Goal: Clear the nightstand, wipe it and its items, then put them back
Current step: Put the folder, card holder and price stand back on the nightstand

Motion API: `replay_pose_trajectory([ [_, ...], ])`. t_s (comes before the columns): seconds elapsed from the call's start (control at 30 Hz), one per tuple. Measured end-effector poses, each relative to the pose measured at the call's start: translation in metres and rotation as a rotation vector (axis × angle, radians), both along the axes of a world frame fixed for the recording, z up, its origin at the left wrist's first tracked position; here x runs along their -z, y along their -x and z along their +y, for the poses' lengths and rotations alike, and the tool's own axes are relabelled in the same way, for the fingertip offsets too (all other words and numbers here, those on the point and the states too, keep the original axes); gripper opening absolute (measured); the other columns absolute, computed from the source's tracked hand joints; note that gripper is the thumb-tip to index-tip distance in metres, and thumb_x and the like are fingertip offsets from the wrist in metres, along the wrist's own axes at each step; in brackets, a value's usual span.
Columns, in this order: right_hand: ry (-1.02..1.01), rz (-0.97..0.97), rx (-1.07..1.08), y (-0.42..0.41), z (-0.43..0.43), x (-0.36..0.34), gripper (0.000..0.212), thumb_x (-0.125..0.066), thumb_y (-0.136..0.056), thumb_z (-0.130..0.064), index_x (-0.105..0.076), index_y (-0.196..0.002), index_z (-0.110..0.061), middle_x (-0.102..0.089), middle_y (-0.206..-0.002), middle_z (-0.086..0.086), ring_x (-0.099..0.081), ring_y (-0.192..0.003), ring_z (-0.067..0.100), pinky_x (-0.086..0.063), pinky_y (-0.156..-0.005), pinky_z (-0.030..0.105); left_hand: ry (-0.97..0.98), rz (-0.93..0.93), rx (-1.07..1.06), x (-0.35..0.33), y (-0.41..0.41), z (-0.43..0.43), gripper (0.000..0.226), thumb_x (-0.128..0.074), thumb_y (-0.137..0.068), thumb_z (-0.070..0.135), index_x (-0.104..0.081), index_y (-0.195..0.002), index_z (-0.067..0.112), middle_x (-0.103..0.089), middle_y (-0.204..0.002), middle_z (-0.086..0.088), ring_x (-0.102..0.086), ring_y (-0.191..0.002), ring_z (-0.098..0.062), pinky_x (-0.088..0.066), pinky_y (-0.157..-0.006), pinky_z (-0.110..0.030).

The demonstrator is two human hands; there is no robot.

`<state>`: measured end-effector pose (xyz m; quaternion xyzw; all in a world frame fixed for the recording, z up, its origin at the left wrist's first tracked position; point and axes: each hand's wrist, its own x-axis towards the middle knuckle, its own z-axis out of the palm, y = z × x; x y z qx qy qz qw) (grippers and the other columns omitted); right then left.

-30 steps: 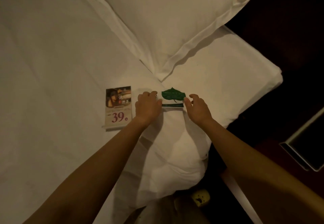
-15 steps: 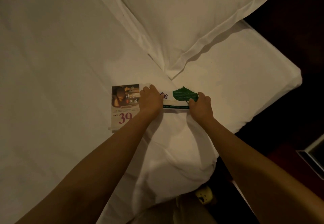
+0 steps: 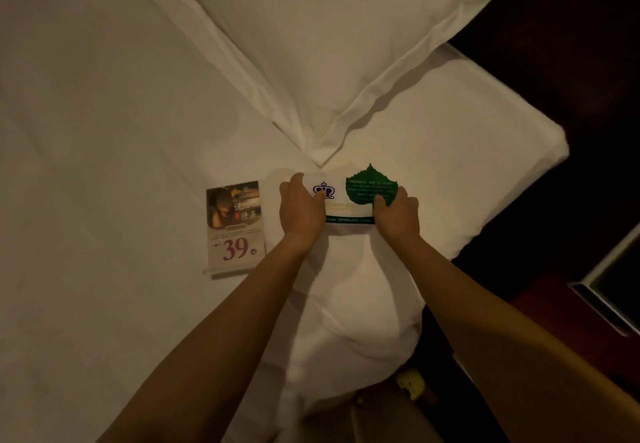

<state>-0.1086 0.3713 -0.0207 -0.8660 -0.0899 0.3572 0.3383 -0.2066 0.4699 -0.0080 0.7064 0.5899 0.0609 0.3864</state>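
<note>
Gripping a white card (image 3: 346, 205) by its two short ends, both hands rest on the bed (image 3: 104, 130). The left hand (image 3: 300, 212) has its fingers (image 3: 294, 182) curled over the card's 9 o'clock end, clamped on it. The right hand (image 3: 396, 215) has its fingers (image 3: 381, 201) pinched on the 3 o'clock end, where a green leaf-shaped tag (image 3: 369, 186) stands above the card's top edge. Whether the leaf is part of the card or a separate piece cannot be told.

Change noted: one second ago only the leaf and a thin dark strip showed between the hands. The card's face is exposed now, with a purple crown emblem (image 3: 323, 190) and a green band along the lower edge. The fingers, which hovered loosely at either side a second ago, have closed on the ends. Judgement: the card has been tipped or laid back onto the sheet, which suits the clearing stage, with items parked on the bed while the nightstand is wiped.

Outward from the hands: a price card (image 3: 235, 222) marked 39 lies just beside the left hand at 9 o'clock, flat, not touched. A pillow (image 3: 346, 44) sits at 12 o'clock, its corner just above the white card. A dark furniture edge (image 3: 609, 290) shows at 4 o'clock; the nightstand cannot be identified with certainty.

Also differing from earlier: the whole scene sits larger and shifted in view, so the head has come nearer.
</note>
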Motion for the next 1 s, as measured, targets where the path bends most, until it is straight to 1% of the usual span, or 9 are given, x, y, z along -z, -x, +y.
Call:
replay_pose_trajectory([
  [0.07, -0.058, -0.013, 0.062, -0.008, -0.01, -0.008, 0.036, -0.043, -0.096, -0.02, -0.043, -0.127, -0.002, -0.045, -0.126, 0.021, -0.052, -0.109, 0.033, -0.041, -0.085, 0.028, -0.035, -0.035, -0.001, -0.007, -0.013, -0.01, 0.044, -0.054, -0.093, 0.017, -0.043, -0.135, 0.008, -0.045, -0.13, -0.015, -0.054, -0.111, -0.027, -0.035, -0.08, -0.02],
  [0.2, -0.211, 0.014, 0.236, -0.034, -0.039, -0.026, 0.044, -0.051, -0.092, -0.014, -0.041, -0.134, -0.005, -0.051, -0.126, 0.021, -0.056, -0.108, 0.032, -0.047, -0.097, 0.042, -0.089, -0.131, 0.037, -0.017, -0.044, -0.034, 0.041, -0.052, -0.093, 0.012, -0.045, -0.133, 0.005, -0.046, -0.127, -0.019, -0.052, -0.107, -0.024, -0.027, -0.075, -0.005],
  [0.3, -0.274, -0.014, 0.365, -0.058, -0.071, -0.035, 0.043, -0.052, -0.09, -0.01, -0.044, -0.132, -0.006, -0.052, -0.125, 0.021, -0.054, -0.095, 0.023, -0.048, -0.092, 0.04, -0.1, -0.176, 0.113, -0.022, -0.073, -0.061, 0.046, -0.053, -0.092, 0.011, -0.042, -0.137, 0.005, -0.046, -0.131, -0.02, -0.048, -0.112, -0.021, -0.026, -0.078, -0.004],
  [0.4, -0.303, -0.084, 0.471, -0.078, -0.112, -0.039, 0.043, -0.053, -0.089, -0.008, -0.046, -0.132, -0.009, -0.046, -0.124, 0.017, -0.053, -0.101, 0.023, -0.047, -0.093, 0.034, -0.072, -0.208, 0.171, -0.026, -0.103, -0.098, 0.054, -0.054, -0.092, 0.014, -0.035, -0.143, 0.007, -0.044, -0.134, -0.018, -0.05, -0.114, -0.022, -0.022, -0.078, -0.001],
  [0.53, -0.277, -0.16, 0.586, -0.1, -0.178, -0.042, 0.044, -0.05, -0.091, -0.008, -0.043, -0.134, -0.011, -0.045, -0.124, 0.015, -0.051, -0.1, 0.018, -0.039, -0.082, 0.018, -0.023, -0.226, 0.265, -0.03, -0.14, -0.159, 0.054, -0.052, -0.093, 0.014, -0.034, -0.144, 0.009, -0.044, -0.134, -0.016, -0.052, -0.116, -0.025, -0.027, -0.077, -0.003],
  [0.63, -0.255, -0.182, 0.665, -0.114, -0.227, -0.045, 0.046, -0.05, -0.092, -0.007, -0.041, -0.136, -0.008, -0.045, -0.128, 0.019, -0.053, -0.109, 0.03, -0.044, -0.092, 0.031, 0.013, -0.243, 0.349, -0.033, -0.163, -0.205, 0.053, -0.05, -0.095, 0.014, -0.034, -0.145, 0.01, -0.045, -0.135, -0.014, -0.052, -0.118, -0.024, -0.032, -0.081, -0.008],
  [0.73, -0.233, -0.204, 0.752, -0.123, -0.272, -0.048, 0.048, -0.051, -0.092, -0.008, -0.039, -0.138, -0.009, -0.043, -0.129, 0.019, -0.052, -0.111, 0.033, -0.045, -0.092, 0.035, 0.029, -0.231, 0.429, -0.037, -0.183, -0.249, 0.052, -0.048, -0.095, 0.015, -0.033, -0.145, 0.012, -0.045, -0.136, -0.013, -0.05, -0.12, -0.023, -0.036, -0.087, -0.014],
  [0.9, -0.227, -0.245, 0.881, -0.133, -0.346, -0.045, 0.05, -0.051, -0.089, -0.005, -0.038, -0.137, -0.008, -0.042, -0.13, 0.017, -0.05, -0.111, 0.028, -0.036, -0.075, 0.021, 0.053, -0.252, 0.579, -0.039, -0.216, -0.318, 0.046, -0.046, -0.092, 0.009, -0.042, -0.139, 0.009, -0.048, -0.135, -0.014, -0.053, -0.12, -0.025, -0.045, -0.1, -0.031],
  [1.0, -0.203, -0.274, 0.951, -0.14, -0.386, -0.042, 0.051, -0.052, -0.088, -0.005, -0.038, -0.137, -0.006, -0.041, -0.132, 0.017, -0.05, -0.112, 0.03, -0.034, -0.075, 0.02, 0.078, -0.266, 0.655, -0.035, -0.234, -0.355, 0.046, -0.042, -0.091, 0.006, -0.043, -0.137, 0.011, -0.05, -0.129, -0.005, -0.057, -0.106, -0.017, -0.052, -0.08, -0.021],
])
